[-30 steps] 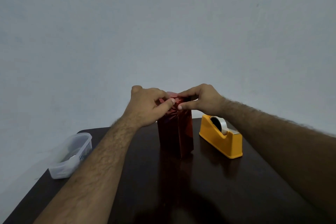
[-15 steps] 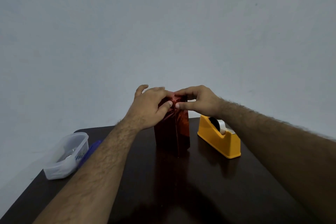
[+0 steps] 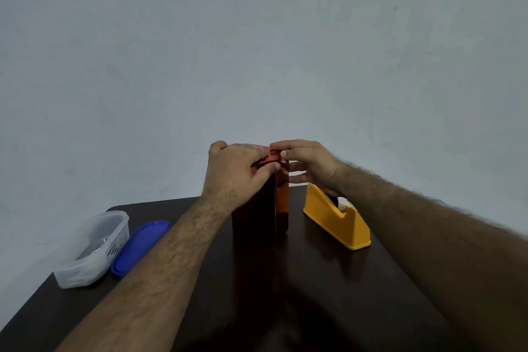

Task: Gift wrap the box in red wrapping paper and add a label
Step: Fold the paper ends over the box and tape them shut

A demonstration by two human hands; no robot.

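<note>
At the far left of the dark, glossy table (image 3: pixel 328 288) we see a clear plastic container (image 3: pixel 93 248) standing near the table's left edge, with something small and unclear inside it. Just beside it on its right lies a blue lid (image 3: pixel 140 247), flat on the surface. The tabletop is nearly black and reflects the things above it.

Moving toward the middle, our left hand (image 3: pixel 234 171) rests over the top left of the box (image 3: pixel 281 200), fingers curled down onto the folded red wrapping paper (image 3: pixel 267 156), thumb pressing the front of the fold. The box stands upright on end at the centre of the table, wrapped in shiny red paper that looks very dark on its shaded left face and orange-red along a narrow lit strip.

Our right hand (image 3: pixel 310 166) meets it from the other side, fingertips and thumb pinching the paper at the top edge, touching the left hand's fingers.

To the right, near the box, sits a yellow tape dispenser (image 3: pixel 338 218), partly hidden by the right forearm.

Behind everything rises a plain pale grey-blue wall (image 3: pixel 257 37).
</note>
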